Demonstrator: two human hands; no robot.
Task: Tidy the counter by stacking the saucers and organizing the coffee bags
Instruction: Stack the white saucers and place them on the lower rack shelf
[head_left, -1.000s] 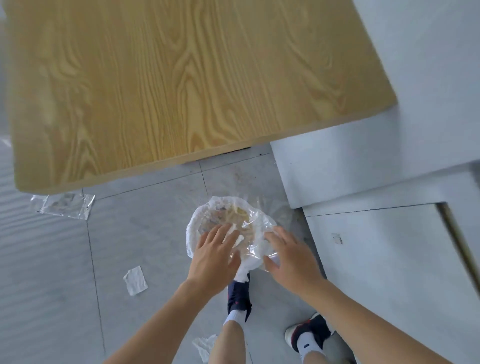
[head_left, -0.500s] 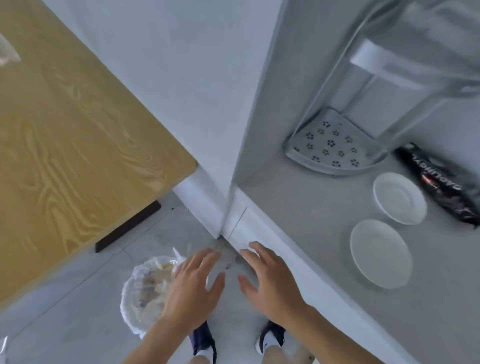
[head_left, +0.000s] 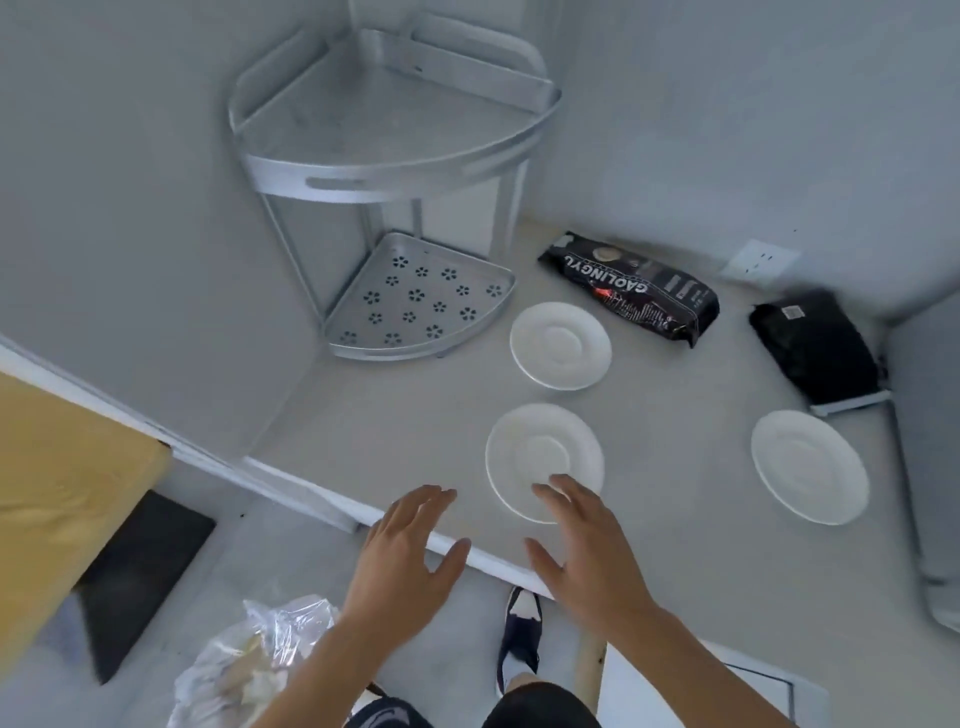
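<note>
Saucers and coffee bags lay scattered on grey counter. Nearest, over counter's front edge: left hand, palm down, fingers spread, holding nothing. Just beside it, right hand, likewise empty and fingers spread, fingertips overlapping near rim of nearest saucer; contact or hovering could not be told. Below counter edge, on floor: crumpled clear plastic bag at left and one dark shoe between the forearms. Wooden tabletop at far left.

Further right, well apart from nearest saucer, sat right saucer, flat and right way up. Beyond nearest saucer, near it but not touching, sat far saucer, just beside lower tray of metal corner rack.

Farther back, printed coffee bag lay flat, long axis running diagonally from back-left to front-right, lettering upside down to the camera, one end pointing toward rack legs, other end toward right. Plain black coffee bag lay flat at right, long axis also diagonal, back-left to front-right, pale strip at its near end. Bags well apart from each other. Wall socket behind, between them.
</note>
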